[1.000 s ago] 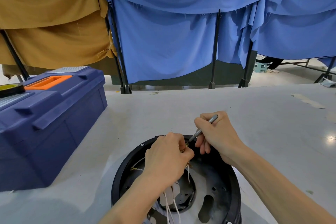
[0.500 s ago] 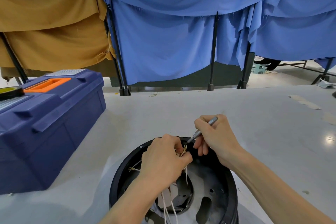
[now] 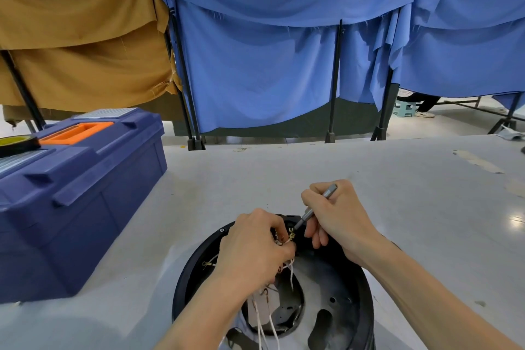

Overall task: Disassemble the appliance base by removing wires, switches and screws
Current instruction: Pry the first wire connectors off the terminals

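Note:
A round black appliance base [image 3: 356,307] lies open side up at the table's near edge. Thin white wires [image 3: 262,321] with brass terminals run across its inside. My left hand [image 3: 250,250] is closed around a bunch of these wires near the far rim. A slim grey screwdriver [image 3: 314,206] is gripped in my right hand [image 3: 338,219], its tip pointing down at a brass terminal [image 3: 292,235] beside my left fingers. My left hand hides where the wires join.
A closed blue toolbox [image 3: 74,196] with an orange handle stands on the grey table [image 3: 397,193] to the left. A tape roll [image 3: 15,142] rests on its lid. Blue and tan cloth screens on black stands line the far edge.
Both hands have shifted slightly away from me along the base's far rim. The screwdriver tip stays at the terminal. The grips are unchanged.

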`<state>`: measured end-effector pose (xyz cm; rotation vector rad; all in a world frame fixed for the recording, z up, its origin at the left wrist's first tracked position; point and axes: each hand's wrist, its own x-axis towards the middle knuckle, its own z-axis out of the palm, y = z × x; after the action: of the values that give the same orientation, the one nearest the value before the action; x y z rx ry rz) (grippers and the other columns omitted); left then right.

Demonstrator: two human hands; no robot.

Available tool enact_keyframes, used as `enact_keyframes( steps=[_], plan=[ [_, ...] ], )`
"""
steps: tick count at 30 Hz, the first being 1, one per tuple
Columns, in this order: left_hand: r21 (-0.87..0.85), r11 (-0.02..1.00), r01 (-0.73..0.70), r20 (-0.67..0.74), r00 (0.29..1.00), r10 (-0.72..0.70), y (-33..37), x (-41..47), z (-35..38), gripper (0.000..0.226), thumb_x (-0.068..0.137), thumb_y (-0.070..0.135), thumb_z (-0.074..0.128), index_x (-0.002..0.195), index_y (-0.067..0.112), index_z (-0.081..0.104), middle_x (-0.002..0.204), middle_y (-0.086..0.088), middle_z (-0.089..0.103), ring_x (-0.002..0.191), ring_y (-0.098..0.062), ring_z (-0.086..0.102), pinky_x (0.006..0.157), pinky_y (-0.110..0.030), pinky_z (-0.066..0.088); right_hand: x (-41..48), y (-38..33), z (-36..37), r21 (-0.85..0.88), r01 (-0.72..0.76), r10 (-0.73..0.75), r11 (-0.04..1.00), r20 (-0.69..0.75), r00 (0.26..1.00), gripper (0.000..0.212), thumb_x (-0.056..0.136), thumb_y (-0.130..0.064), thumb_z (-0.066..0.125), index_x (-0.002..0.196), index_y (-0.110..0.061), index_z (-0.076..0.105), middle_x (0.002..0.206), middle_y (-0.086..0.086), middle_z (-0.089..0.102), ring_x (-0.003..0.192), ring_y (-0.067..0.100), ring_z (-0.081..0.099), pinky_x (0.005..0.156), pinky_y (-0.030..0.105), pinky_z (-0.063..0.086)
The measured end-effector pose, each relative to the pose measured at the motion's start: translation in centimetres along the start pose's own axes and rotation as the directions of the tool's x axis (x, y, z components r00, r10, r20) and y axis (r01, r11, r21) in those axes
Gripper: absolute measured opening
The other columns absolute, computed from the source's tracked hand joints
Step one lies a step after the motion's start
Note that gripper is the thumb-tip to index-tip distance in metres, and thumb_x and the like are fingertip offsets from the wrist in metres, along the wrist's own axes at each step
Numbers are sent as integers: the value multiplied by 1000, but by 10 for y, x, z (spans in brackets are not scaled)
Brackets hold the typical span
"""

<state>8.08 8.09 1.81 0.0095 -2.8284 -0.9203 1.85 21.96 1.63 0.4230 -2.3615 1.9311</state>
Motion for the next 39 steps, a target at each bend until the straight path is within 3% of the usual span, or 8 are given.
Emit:
enact_keyframes(
  steps=[4,6,11,15,23,31,39],
  plan=[
    [-30,999,-15,-3,1000,15,-1,0,-4,26,67,47,81,70,23,71,52,1,66,49,-16,65,61,-37,59,1,0,-1,72,-24,25,997,-15,1000,40,85,-2,48,46,-12,43,44,22,56,26,25,44,32,20,32],
    [-128,992,0,-40,999,-5,-1,-1,-7,35,64,57,81,66,23,72,49,3,65,43,-10,63,52,-30,55,2,1,-2,102,-46,49,994,-23,999,45,84,-1,48,41,-16,42,44,22,55,26,25,43,32,18,31],
    [-375,924,75,-192,969,-157,-9,6,-14,28,84,41,73,66,19,69,48,-1,65,37,-17,62,38,-16,38,6,-1,-4,111,-99,98,989,21,995,38,87,-2,48,50,-10,46,45,20,56,27,24,43,30,18,29],
    [-295,947,124,-140,975,-172,-13,5,-9,28,88,31,69,66,14,68,42,-2,62,30,-14,54,38,-16,37,10,-7,-3,70,-101,96,992,71,993,26,88,-3,48,62,-2,49,45,19,57,29,25,44,30,20,29],
    [-313,938,148,-4,987,-158,-13,6,-7,13,81,20,74,72,10,70,43,-5,62,28,-14,48,40,-18,40,8,-4,7,85,-30,24,996,69,997,27,88,-3,49,62,-3,47,46,21,57,27,24,43,30,19,28],
    [-246,961,123,-43,990,-138,-11,4,-3,16,84,17,67,69,11,69,42,-4,62,30,-14,51,47,-29,54,6,-1,6,80,15,-24,997,104,994,32,89,-1,50,58,-3,44,49,24,58,28,23,46,30,20,32],
    [-157,985,69,-78,994,-82,-6,2,-1,23,82,13,63,61,9,69,42,-2,62,28,-11,51,48,-31,56,3,-4,6,25,76,-79,997,135,988,33,93,-4,51,63,6,41,51,23,59,31,24,50,35,24,38]
  ],
)
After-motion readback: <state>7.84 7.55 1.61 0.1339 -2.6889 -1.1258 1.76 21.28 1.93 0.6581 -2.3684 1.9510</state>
